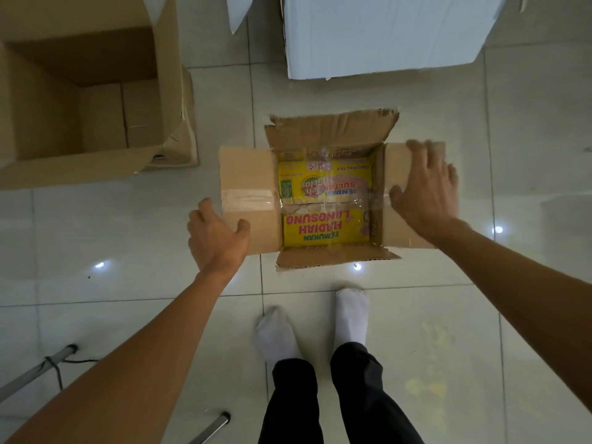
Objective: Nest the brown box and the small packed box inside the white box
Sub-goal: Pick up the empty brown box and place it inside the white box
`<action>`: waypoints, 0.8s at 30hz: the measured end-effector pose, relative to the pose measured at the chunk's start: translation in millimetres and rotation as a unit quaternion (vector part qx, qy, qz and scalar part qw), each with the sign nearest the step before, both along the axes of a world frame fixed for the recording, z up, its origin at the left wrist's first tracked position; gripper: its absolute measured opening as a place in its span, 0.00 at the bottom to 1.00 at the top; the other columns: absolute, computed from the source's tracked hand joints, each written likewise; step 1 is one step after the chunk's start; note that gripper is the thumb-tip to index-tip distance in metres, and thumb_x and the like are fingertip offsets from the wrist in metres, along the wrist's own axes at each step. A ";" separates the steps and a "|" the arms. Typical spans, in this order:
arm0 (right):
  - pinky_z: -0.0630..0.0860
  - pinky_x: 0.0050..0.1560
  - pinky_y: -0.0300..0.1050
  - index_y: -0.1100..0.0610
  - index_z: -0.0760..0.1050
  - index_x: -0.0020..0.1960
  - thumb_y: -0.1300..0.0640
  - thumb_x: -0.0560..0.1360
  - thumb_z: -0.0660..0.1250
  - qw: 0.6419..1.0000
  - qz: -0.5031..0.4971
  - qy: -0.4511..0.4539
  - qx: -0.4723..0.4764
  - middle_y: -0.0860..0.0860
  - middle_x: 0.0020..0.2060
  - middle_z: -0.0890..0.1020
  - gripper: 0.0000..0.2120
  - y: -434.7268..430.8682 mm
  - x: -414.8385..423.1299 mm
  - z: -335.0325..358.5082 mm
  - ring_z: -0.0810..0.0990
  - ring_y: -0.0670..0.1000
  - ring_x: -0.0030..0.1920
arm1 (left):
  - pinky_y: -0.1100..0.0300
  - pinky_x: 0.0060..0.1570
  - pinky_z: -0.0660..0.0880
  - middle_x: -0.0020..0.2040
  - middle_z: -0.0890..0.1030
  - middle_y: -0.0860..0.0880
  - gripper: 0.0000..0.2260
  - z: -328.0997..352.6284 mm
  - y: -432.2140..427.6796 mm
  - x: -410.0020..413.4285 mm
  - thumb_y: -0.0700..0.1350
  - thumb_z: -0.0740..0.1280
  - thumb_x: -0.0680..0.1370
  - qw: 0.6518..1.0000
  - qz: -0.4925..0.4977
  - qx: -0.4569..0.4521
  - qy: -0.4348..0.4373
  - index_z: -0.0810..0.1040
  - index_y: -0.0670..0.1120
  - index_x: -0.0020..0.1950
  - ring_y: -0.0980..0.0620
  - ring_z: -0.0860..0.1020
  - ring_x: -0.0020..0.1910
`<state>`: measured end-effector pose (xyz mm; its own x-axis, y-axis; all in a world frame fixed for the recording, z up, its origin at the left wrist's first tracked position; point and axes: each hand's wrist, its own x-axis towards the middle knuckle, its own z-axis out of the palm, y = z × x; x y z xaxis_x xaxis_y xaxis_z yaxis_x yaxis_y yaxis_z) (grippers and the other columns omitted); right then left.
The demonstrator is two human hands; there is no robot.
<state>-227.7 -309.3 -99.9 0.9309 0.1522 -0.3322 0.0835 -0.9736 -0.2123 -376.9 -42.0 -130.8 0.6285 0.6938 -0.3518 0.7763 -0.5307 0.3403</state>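
pinched the left flap of the small packed cardboard box (248, 174), sat open on the pale tiled floor (128, 238) with yellow printed packets (323, 227) inside, in the left hand (217, 233), and laid the right hand (423, 190) flat, fingers spread, on its right flap, apart from the large open brown cardboard box (80, 100) and the white cardboard box (384, 36).

Open small packed box (333, 129), left hand (217, 235), right hand (426, 190) on flaps (246, 174)

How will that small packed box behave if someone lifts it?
Probably heavy for its size: the small packed box is filled with yellow packets. Its open flaps look thin and would likely bend. Flat-based, it shouldn't roll.
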 end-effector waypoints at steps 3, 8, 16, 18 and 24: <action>0.58 0.72 0.61 0.58 0.61 0.69 0.55 0.73 0.65 0.998 0.059 0.003 0.029 0.61 0.69 0.68 0.27 25.4 4.9 15.3 0.67 0.62 0.69 | 0.44 0.53 0.73 0.58 0.73 0.40 0.21 14.4 13.8 -0.1 0.47 0.68 0.72 0.999 0.010 0.011 -0.038 0.69 0.42 0.63 0.40 0.73 0.56; 0.72 0.58 0.55 0.59 0.70 0.61 0.55 0.74 0.64 0.992 0.076 0.035 0.099 0.58 0.57 0.77 0.17 82.1 18.6 47.2 0.76 0.59 0.56 | 0.55 0.40 0.72 0.45 0.75 0.47 0.05 43.2 45.0 7.4 0.44 0.66 0.74 0.992 0.017 0.003 -0.127 0.77 0.45 0.48 0.46 0.75 0.42; 0.76 0.52 0.51 0.56 0.72 0.58 0.52 0.74 0.66 0.958 0.088 0.151 0.227 0.55 0.49 0.81 0.15 199.6 36.8 65.7 0.79 0.56 0.50 | 0.55 0.29 0.68 0.27 0.71 0.46 0.12 77.1 123.0 29.5 0.44 0.67 0.75 0.960 0.030 0.007 -0.279 0.72 0.45 0.32 0.47 0.69 0.28; 0.75 0.50 0.49 0.56 0.71 0.59 0.51 0.74 0.67 0.950 0.082 0.179 0.241 0.56 0.48 0.80 0.16 228.8 40.6 61.9 0.79 0.56 0.49 | 0.53 0.30 0.67 0.27 0.69 0.46 0.14 80.1 153.3 36.6 0.46 0.67 0.75 0.955 0.046 0.014 -0.292 0.70 0.45 0.31 0.47 0.68 0.28; 0.75 0.47 0.46 0.56 0.64 0.67 0.49 0.73 0.68 0.957 0.036 0.177 0.228 0.57 0.54 0.77 0.27 312.9 61.5 38.4 0.78 0.57 0.52 | 0.48 0.49 0.73 0.42 0.79 0.41 0.09 66.1 274.3 50.9 0.49 0.65 0.74 0.956 0.106 0.088 -0.257 0.77 0.43 0.44 0.41 0.76 0.45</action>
<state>-166.2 3.6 -61.5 0.7532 0.4164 -0.5092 -0.0087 -0.7677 -0.6407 -326.0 232.3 -64.6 0.5253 0.8450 0.1002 0.6269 -0.4639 0.6259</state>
